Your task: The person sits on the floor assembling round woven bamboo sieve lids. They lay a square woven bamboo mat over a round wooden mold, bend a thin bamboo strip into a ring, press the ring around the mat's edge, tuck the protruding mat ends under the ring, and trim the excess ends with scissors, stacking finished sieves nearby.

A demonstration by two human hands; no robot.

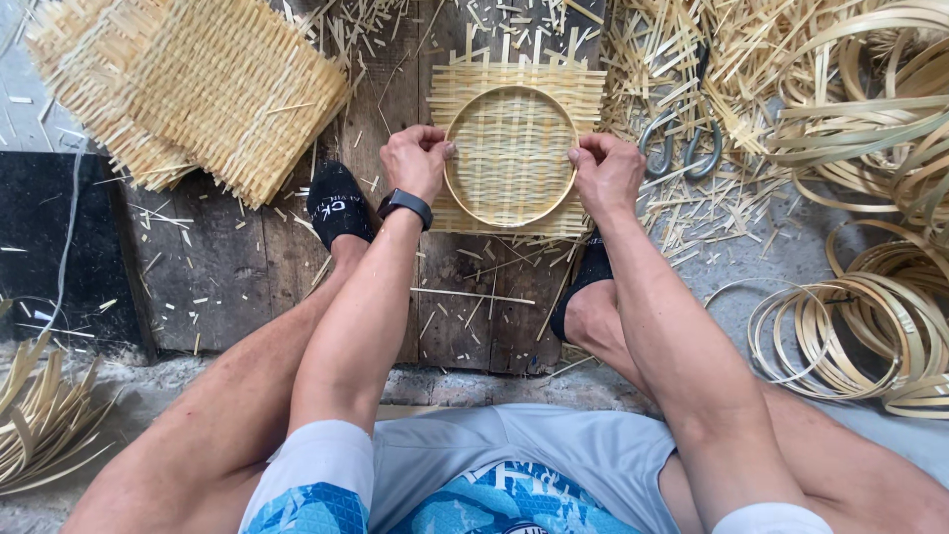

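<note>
Here: left hand [415, 158] pinching bamboo hoop [510, 220] at its 9 o'clock rim, right hand [605, 170] pinching it at 3 o'clock, both clenched on rim. Hoop lying flat on square woven mat [465, 91], round, showing no long axis; mat's loose strip ends pointing toward 12 o'clock. Mat resting on dark wooden board [217, 267] between feet. Stack of woven mats [198, 89] lying at 10 o'clock. Shears [680, 148] sitting at 3 o'clock among cuttings. Coiled bamboo strips [850, 336] piling at 4 o'clock. Black wristwatch [405, 205] sitting on left wrist.
</note>
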